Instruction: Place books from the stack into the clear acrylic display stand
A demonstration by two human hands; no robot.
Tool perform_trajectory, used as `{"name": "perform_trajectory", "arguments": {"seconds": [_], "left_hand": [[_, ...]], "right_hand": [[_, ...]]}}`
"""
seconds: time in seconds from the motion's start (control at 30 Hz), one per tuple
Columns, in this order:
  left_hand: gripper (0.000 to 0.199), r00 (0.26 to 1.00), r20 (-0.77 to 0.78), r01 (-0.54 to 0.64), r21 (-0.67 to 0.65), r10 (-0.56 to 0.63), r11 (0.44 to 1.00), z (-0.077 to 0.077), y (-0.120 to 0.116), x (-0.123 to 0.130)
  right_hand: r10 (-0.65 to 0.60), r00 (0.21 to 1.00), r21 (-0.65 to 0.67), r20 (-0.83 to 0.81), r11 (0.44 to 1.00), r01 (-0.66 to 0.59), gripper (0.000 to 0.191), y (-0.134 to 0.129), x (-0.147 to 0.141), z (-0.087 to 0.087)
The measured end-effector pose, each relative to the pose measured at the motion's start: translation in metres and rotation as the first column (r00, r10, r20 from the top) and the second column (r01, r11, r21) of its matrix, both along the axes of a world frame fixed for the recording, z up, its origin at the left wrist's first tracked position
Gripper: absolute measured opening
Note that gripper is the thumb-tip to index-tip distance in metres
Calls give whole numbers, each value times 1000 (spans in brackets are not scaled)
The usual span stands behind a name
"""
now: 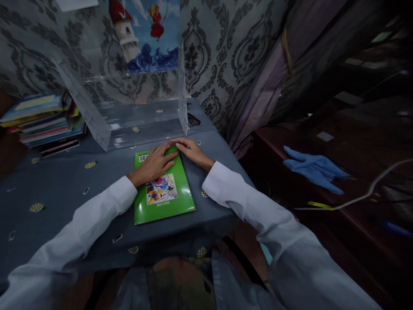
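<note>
Presumably for steadiness, the left hand (155, 162) lies flat, grasping nothing, across the green book (163, 191) on the tablecloth (64, 189), while the right hand (191, 152) meets its far corner, any pinch indiscernible.

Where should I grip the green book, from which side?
Likely the near right corner of the green book, from the right: it lies flat, and that corner is bare, while the left hand and right hand rest toward the far end.
</note>
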State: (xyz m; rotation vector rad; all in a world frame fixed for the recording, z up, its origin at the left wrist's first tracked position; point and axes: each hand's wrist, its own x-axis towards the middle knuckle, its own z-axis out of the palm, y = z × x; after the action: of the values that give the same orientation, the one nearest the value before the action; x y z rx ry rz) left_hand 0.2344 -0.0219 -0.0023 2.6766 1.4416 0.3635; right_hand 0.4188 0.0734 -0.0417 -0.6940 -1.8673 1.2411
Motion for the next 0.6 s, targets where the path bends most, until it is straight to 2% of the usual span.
{"name": "perform_trajectory", "arguments": {"seconds": [0.17,0.33,0.43,0.6], "left_hand": [[49,993,55,111,-93,-106,989,5,-49,13],[77,971,23,240,-170,-240,956,14,-92,23],[79,964,-3,263,-174,-267,949,17,-100,24],[87,958,-30,277,-141,-284,950,14,-99,23]], "right_hand": [[5,1000,-3,8,1000,-5,29,2,1,-10],[-11,999,18,39,1000,10,31,-2,3,-11],[-17,998,59,65,998,13,32,-6,4,-9],[-77,992,127,98,990,65,34,-12,4,-8]]}}
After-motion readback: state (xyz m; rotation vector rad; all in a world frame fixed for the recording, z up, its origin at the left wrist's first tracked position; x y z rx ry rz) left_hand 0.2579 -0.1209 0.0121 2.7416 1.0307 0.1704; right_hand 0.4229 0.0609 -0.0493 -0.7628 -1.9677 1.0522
